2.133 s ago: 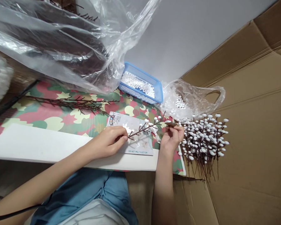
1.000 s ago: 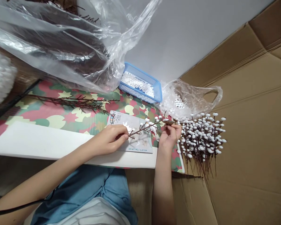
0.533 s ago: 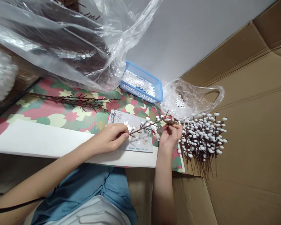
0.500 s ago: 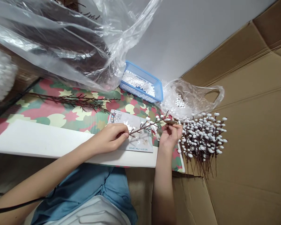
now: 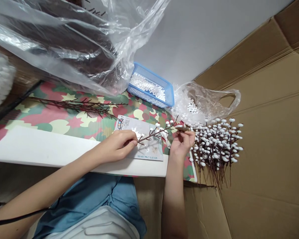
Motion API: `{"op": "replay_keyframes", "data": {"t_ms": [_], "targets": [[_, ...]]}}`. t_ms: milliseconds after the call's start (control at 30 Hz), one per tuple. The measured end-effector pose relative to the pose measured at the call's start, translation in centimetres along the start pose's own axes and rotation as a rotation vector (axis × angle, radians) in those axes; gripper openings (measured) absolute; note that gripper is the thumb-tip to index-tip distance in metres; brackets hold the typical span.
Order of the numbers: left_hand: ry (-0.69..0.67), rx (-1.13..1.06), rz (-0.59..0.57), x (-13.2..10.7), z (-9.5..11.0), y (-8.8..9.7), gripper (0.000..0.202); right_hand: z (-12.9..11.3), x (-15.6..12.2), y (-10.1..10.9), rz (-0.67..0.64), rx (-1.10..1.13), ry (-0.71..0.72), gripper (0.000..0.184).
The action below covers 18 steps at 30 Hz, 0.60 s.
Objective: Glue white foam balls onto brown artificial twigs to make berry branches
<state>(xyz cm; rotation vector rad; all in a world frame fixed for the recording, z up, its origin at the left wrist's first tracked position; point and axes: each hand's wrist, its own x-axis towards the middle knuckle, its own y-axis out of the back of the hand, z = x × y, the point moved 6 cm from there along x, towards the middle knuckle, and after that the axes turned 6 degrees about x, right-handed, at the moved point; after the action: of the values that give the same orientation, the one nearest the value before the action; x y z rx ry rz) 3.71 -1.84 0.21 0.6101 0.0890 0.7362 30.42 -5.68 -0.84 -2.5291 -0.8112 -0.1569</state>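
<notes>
Twig [image 5: 156, 133], thin and brown with rounded white buds along its upper length, spans the space between my hands, over a glossy printed card [image 5: 149, 156] labelled "DIY hot melt glue gun". My left grip [image 5: 118, 146] is closed, thumb and fingers pinching the twig's lower end. My right grip [image 5: 181, 144] is also closed, finger and thumb on a small flat brown sliver [image 5: 183, 128] close to the twig's upper shoots.

Step in hand, judged from this position: close handling of a single budded twig. The next move calls for steady, light pressure at both grips, as the twig and its shoots look slight.

Surroundings: a white rectangular board [image 5: 40, 149] lies on a multicoloured patterned sheet [image 5: 54, 121] that carries bare brown twigs [image 5: 77, 107]. Small white foam balls [image 5: 146, 84] fill a blue plastic mesh basket [image 5: 151, 73], and more sit in a clear plastic bag [image 5: 192, 107]. A bunch of white-budded brown stems [image 5: 216, 146] rests on flattened brown cardboard [image 5: 264, 132].

Hard to make out: the twig's end is hidden inside my left fingers, and I cannot tell whether the sliver joins the twig. White specks on the card are unclear. Dark branches under a clear plastic sheet [image 5: 64, 43] are obscured, and a white fluffy mass [image 5: 0, 76] is cut off at the frame edge.
</notes>
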Motion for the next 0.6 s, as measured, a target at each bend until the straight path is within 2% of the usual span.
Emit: {"op": "replay_keyframes", "data": {"t_ms": [600], "targets": [[-0.017,0.011,-0.003,0.04,0.17,0.01,0.024,0.13,0.02,0.05,0.0,-0.004,-0.001,0.017]]}}
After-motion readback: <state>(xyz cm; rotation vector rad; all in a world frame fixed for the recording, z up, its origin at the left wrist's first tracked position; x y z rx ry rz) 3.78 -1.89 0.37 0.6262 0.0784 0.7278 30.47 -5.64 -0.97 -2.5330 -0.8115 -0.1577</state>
